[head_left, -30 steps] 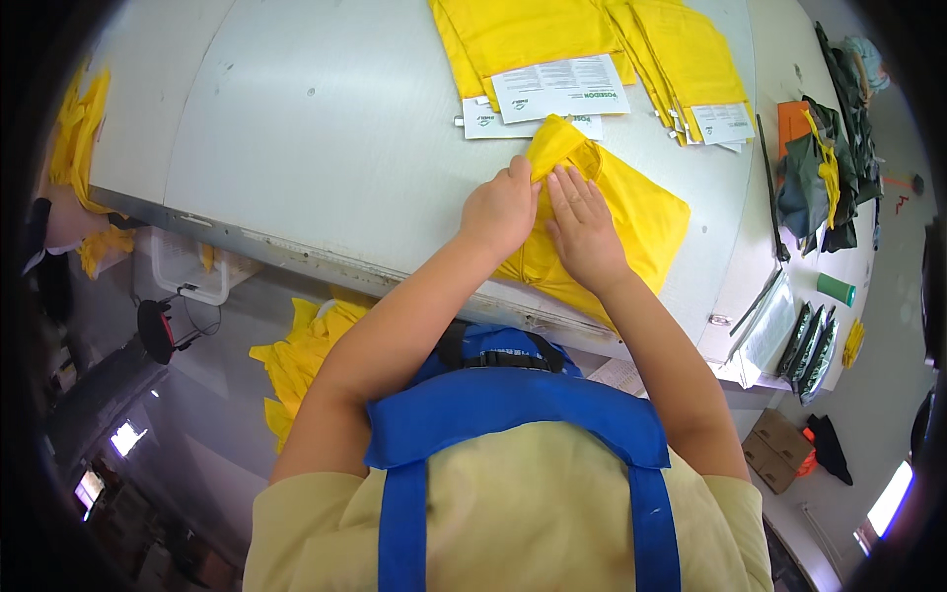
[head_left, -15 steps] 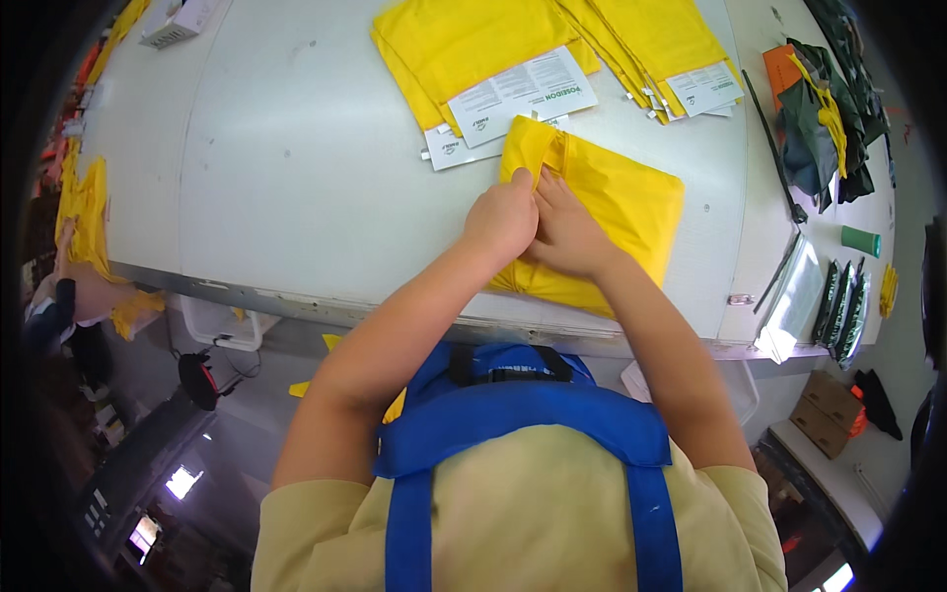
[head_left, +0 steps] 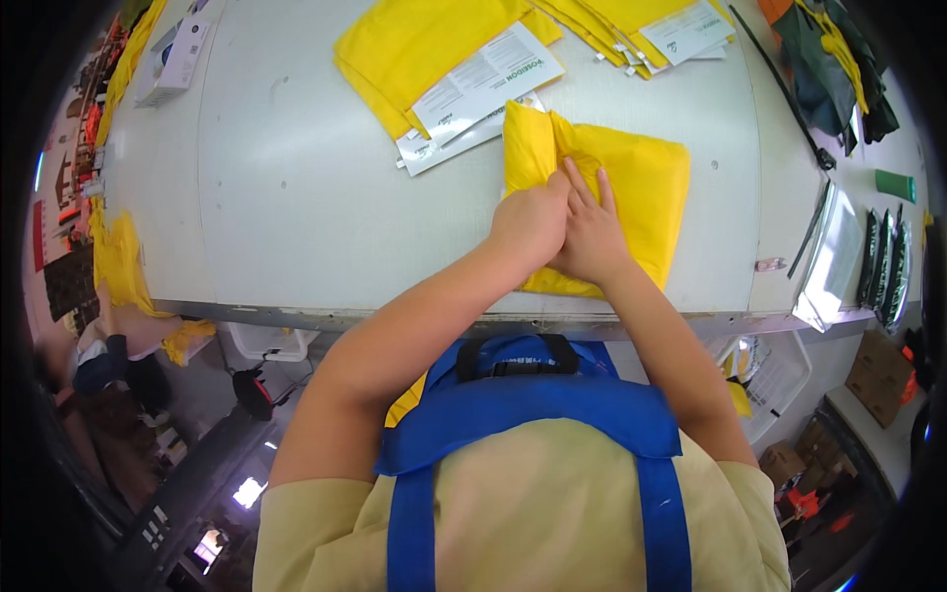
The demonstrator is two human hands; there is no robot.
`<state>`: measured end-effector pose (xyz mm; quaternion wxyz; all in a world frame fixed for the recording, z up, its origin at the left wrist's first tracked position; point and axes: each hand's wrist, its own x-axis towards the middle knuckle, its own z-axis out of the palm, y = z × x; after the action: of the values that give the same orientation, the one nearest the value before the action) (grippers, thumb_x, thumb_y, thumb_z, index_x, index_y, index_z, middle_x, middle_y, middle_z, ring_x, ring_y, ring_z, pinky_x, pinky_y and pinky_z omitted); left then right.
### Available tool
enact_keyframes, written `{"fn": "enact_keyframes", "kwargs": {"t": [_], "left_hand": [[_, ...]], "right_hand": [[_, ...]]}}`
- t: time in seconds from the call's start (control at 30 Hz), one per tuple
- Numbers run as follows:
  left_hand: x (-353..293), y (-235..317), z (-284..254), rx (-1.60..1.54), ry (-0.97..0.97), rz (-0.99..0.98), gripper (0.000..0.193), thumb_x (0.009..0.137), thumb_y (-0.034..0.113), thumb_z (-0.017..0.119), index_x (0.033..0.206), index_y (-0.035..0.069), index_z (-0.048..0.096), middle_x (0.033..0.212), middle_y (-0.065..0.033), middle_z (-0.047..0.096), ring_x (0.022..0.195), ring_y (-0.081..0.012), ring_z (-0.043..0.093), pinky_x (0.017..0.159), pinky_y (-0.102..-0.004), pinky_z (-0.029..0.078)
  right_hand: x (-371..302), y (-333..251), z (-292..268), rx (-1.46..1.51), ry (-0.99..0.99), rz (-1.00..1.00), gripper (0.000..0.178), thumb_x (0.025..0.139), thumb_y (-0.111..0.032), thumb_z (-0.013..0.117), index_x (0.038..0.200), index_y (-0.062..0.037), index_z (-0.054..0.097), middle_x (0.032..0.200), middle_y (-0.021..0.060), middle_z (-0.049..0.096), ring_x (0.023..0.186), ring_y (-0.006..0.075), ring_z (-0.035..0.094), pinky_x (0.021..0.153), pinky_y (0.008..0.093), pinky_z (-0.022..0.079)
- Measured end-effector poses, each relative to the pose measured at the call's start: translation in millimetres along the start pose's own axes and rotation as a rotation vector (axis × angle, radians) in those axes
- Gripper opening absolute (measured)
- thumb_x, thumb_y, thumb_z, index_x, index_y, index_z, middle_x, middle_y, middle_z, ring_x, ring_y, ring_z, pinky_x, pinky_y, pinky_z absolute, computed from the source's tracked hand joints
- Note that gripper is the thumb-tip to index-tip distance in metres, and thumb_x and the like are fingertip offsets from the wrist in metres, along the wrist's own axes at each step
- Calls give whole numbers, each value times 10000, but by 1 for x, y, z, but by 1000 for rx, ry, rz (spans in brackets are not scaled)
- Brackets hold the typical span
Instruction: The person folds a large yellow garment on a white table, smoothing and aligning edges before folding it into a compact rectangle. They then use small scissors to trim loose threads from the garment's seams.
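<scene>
- Left grip [head_left: 533, 222] is curled closed on the left fold of the yellow bundle [head_left: 646, 187]; its fingertips are partly hidden.
- Right grip [head_left: 594, 232] lies flat on the same bundle, fingers extended and grasping nothing, its thumb side against the left grip.
- Bench [head_left: 375, 237]: pale and smooth, it carries the bundle near its front edge, before the person's blue apron [head_left: 523, 424].
- Yellow stack [head_left: 395, 59]: folded cloth, beyond the bundle and to its left.
- Yellow bundle: folded into a rough square, with an upright strip along its left side; both hands are on its left half.
- Second stack [head_left: 597, 15]: more folded yellow cloth, at the far edge of view, right of the first.
- Dark cloth [head_left: 814, 59]: heaped at the far right, with a yellow piece on it.
- Clear sheet [head_left: 829, 261]: shiny, near the front edge, well right of the bundle.
- Black packets [head_left: 888, 261]: side by side, just right of the sheet.
- White card [head_left: 488, 84]: printed, on the near edge of the first stack.
- Green roll [head_left: 896, 185]: lying beyond the packets.
</scene>
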<state>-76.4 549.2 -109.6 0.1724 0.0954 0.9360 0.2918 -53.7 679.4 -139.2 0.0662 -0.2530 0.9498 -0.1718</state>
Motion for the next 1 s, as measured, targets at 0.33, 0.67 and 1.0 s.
{"fn": "enact_keyframes", "kwargs": {"t": [0.33, 0.67, 1.0], "left_hand": [[35, 8, 23, 109, -85, -64, 177, 790, 63, 510, 943, -19, 547, 798, -248, 645, 780, -401, 643, 686, -474, 512], [40, 15, 16, 149, -150, -100, 182, 790, 67, 518, 945, -5, 581, 871, -222, 657, 849, -369, 645, 732, -441, 516], [-29, -33, 22, -102, 334, 51, 455, 818, 193, 650, 1200, 15, 480, 1100, -206, 560, 1013, -359, 542, 890, -402, 435]], "right_hand": [[-68, -3, 3, 335, 256, -122, 230, 705, -122, 666, 919, -92, 586, 914, 60, 580, 849, 256, 549, 757, 380, 427], [-67, -17, 8, 287, 266, -148, 83, 750, -106, 577, 832, -100, 575, 823, 54, 542, 800, 235, 528, 726, 358, 398], [-10, -4, -23, 265, 394, 57, 54, 801, -124, 605, 847, -110, 583, 861, 48, 579, 842, 247, 547, 727, 391, 382]]}}
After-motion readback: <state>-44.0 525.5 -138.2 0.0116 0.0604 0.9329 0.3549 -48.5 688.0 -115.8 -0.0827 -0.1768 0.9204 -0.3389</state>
